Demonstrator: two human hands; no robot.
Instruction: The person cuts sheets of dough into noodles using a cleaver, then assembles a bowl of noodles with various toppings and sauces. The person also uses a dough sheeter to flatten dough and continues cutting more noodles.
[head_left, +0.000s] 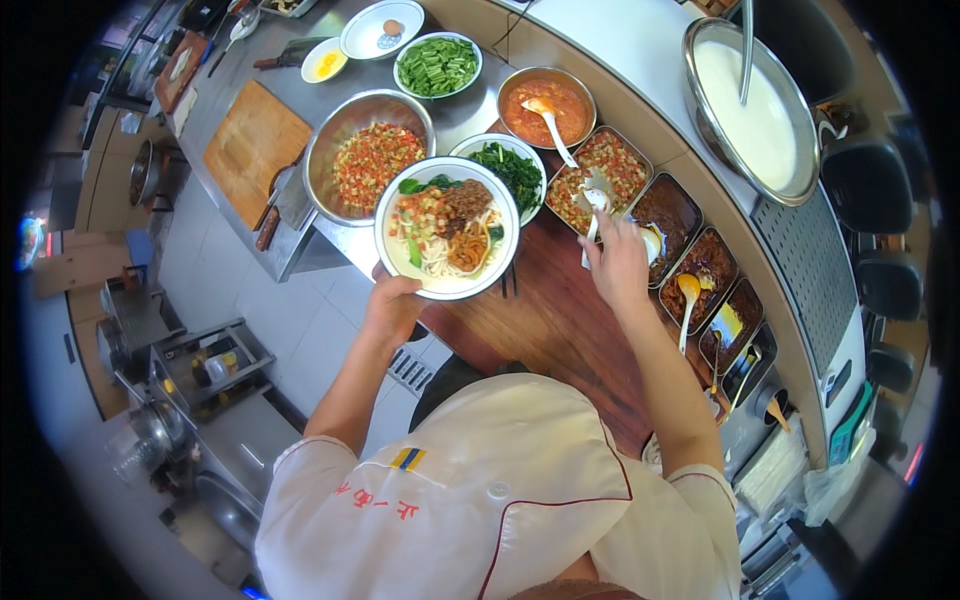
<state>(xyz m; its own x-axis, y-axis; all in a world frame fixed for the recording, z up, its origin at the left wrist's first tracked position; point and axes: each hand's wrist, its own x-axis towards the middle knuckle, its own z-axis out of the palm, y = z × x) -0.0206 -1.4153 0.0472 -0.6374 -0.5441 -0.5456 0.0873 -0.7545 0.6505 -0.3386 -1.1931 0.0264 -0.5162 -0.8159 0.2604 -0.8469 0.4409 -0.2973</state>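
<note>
My left hand (395, 306) grips the near rim of a white bowl (390, 259), thumb on top. In the bowl lie pale noodles (439, 259), leafy greens, diced vegetables, brown minced topping (466, 206) and an orange-brown shredded topping (471, 249). My right hand (621, 262) has thumb and fingers around the handle of a white spoon (590, 234). The spoon's head rests in a metal tray of diced red and pale vegetables (619, 161). Below that hand is a tray of dark brown sauce (669, 206), partly hidden by my fingers.
More topping trays (701, 274) with spoons line the right. A steel bowl of diced vegetables (375, 169), a bowl of dark greens (511, 169) and a pan of orange-red sauce (514, 105) stand beyond. A cleaver (289, 206) lies by a cutting board (255, 150). White liquid fills a large bowl (694, 105).
</note>
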